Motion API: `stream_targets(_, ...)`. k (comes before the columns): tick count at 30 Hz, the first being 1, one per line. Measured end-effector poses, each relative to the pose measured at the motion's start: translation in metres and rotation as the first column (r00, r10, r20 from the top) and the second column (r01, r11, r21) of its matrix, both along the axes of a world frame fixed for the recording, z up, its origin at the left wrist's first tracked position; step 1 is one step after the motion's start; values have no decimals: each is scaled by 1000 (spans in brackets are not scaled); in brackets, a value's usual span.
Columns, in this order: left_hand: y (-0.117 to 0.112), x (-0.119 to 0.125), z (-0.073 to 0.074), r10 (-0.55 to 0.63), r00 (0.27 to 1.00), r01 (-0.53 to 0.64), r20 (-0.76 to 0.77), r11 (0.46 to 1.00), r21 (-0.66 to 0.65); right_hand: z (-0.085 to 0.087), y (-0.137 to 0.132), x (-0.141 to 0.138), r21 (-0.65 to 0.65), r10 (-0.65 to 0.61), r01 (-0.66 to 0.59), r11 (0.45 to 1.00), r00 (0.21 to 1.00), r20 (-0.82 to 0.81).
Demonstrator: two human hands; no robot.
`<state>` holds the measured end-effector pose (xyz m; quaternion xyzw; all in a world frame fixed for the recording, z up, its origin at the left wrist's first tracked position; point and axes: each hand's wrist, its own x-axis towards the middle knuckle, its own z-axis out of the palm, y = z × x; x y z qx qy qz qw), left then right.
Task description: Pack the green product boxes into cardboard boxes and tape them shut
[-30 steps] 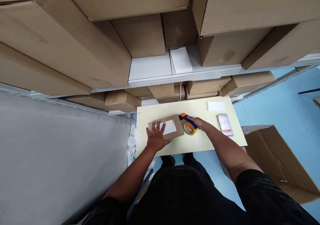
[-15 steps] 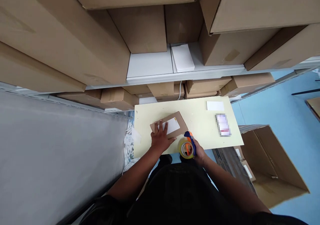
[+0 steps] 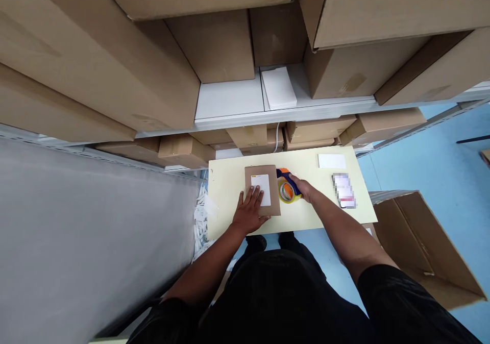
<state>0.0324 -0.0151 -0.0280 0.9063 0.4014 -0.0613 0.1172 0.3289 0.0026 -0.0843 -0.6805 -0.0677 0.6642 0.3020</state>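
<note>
A small brown cardboard box (image 3: 275,201) lies on the pale yellow table (image 3: 225,216), with a white label (image 3: 261,181) on its top. My left hand (image 3: 249,210) rests on the box and the lower part of the label, fingers stretched out. To the right, my right hand (image 3: 303,187) is wrapped round the handle of an orange and blue tape dispenser (image 3: 288,187) loaded with a roll of clear yellowish tape. The dispenser's front end is at the box's right edge; whether the tape sticks to the box I cannot tell.
At the table's right lie a white card stack (image 3: 331,161) and a phone (image 3: 344,190). Shelves (image 3: 229,96) with large cartons (image 3: 214,43) rise behind. An open carton (image 3: 417,242) stands on the floor at right. Paper scraps (image 3: 200,221) fill the gap along the left wall.
The box has turned so its sides run nearly straight to the table. My right hand has carried the tape dispenser forward to the box's right edge. My left hand stays on the box.
</note>
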Motion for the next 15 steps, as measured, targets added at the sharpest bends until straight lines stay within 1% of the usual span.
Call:
stream_targets(2, -2, 3, -2, 18, 1000, -18, 9, 1000, 4, 0, -34, -4, -43, 4, -4, 999, 1000, -17)
stream_targets(5, -3, 5, -3, 34, 999, -35, 22, 999, 11, 4, -109, -8, -41, -34, 29, 999, 992, -118)
stream_targets(7, -4, 5, -3, 34, 999, -35, 30, 999, 13, 8, -157, -13, -54, -20, 9, 999, 981, -195)
stream_targets(8, -4, 6, -2, 33, 999, -34, 33, 999, 13, 10, -175, -17, -69, -18, 2, 998, 974, -228)
stream_targets(9, -4, 6, -2, 32, 999, -32, 35, 999, 13, 12, -188, -23, -69, -10, -9, 998, 961, -278)
stream_targets(10, -4, 6, -2, 31, 999, -31, 38, 999, 12, 13, -194, -29, -64, -5, -15, 998, 951, -310)
stream_targets(11, -3, 6, -2, 30, 999, -30, 40, 999, 11, 14, -195, -35, -57, 3, -24, 998, 942, -336)
stream_targets(13, -2, 5, -2, 27, 999, -28, 39, 1000, 9, 14, -184, -44, -51, 46, -67, 996, 938, -343)
stream_targets(15, -1, 4, -2, 22, 999, -23, 32, 1000, 8, 12, -167, -47, -60, 127, -152, 987, 944, -305)
